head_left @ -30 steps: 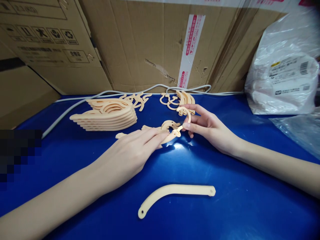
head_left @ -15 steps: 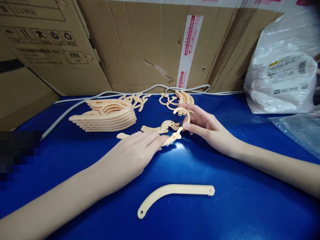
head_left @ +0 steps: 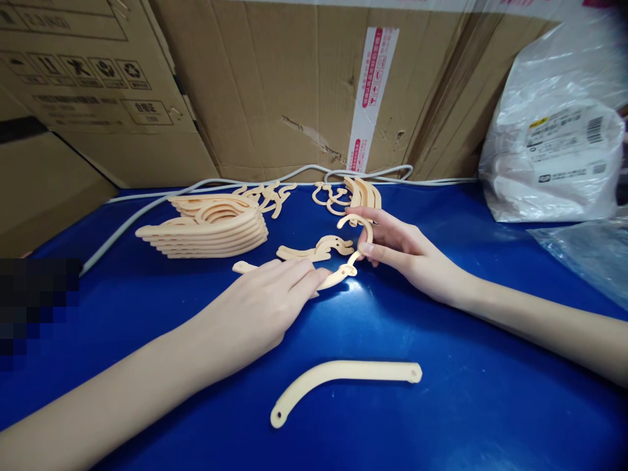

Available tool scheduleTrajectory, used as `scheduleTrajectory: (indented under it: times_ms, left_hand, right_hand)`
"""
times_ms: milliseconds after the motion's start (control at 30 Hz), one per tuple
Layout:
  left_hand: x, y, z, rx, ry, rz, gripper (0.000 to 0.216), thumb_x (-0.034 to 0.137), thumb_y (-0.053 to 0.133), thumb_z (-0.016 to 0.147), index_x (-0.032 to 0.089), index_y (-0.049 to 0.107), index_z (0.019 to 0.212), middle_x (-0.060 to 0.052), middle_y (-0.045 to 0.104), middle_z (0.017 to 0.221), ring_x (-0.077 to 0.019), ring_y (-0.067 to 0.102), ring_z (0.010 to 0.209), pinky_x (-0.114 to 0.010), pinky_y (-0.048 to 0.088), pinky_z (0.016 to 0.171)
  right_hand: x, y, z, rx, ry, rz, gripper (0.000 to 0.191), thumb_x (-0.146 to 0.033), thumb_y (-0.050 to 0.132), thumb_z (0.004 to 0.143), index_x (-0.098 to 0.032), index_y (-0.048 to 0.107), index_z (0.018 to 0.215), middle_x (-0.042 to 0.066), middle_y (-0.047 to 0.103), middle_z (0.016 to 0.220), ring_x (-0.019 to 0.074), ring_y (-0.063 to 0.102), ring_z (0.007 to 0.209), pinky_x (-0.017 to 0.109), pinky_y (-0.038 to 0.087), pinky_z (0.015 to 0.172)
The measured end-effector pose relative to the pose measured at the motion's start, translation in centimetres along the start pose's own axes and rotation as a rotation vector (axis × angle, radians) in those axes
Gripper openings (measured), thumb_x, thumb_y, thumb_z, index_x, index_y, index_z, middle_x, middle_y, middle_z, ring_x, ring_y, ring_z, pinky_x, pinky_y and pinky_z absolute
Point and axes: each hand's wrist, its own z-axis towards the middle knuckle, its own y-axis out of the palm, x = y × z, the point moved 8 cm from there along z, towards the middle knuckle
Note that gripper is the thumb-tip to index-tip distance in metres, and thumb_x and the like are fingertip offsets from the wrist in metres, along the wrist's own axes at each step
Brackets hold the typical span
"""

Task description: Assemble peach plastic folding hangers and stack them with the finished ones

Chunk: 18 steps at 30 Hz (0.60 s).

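My left hand (head_left: 275,297) is closed on a curved cream hanger arm (head_left: 332,280), whose far end sticks out past the fingers on the left. Between thumb and fingers, my right hand (head_left: 397,245) pinches a cream hanger hook (head_left: 369,229). The hook's lower end meets the holed end of the hanger arm; whether the two are locked together I cannot tell. Just behind my left hand lie loose hanger pieces (head_left: 307,252). Nearer to me, a single bent hanger arm (head_left: 343,371) with a hole at its end rests on the blue table (head_left: 471,405).
A stack of folded hangers (head_left: 206,229) stands at the back left. Behind are loose hooks (head_left: 275,197) and a pile of curved arms (head_left: 366,193). A white cable (head_left: 220,182) runs along the cardboard boxes (head_left: 284,85). A plastic bag (head_left: 549,157) sits at the right.
The hook and the hanger arm have shifted very slightly in my hands, the hook tilting a little lower. Both hands keep their grip, and the other pieces stay put.
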Motion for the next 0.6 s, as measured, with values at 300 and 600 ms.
scheduleTrajectory:
  times_ms: [300,600]
  left_hand:
    - [0.2,-0.3,0.0,0.003,0.004,0.022,0.039,0.001,0.030,0.096,0.011,0.065,0.111,-0.010,0.072,0.093,-0.0229,0.068,0.082,-0.032,0.050,0.066]
    - [-0.5,-0.5,-0.1,-0.048,-0.120,-0.035,0.035,0.025,0.037,0.103,0.016,0.059,0.129,-0.012,0.071,0.121,-0.0265,0.071,0.099,-0.034,0.056,0.076]
  right_hand:
    - [-0.2,0.5,-0.3,-0.050,-0.015,0.030,0.044,-0.024,0.056,0.096,-0.023,0.046,0.138,-0.002,0.053,0.082,0.0145,0.054,0.076,0.031,0.044,0.070]
    - [-0.7,1.3,-0.3,-0.118,-0.005,0.184,0.046,-0.021,0.066,0.091,-0.022,0.044,0.131,-0.003,0.065,0.085,0.0140,0.068,0.083,0.030,0.053,0.078]
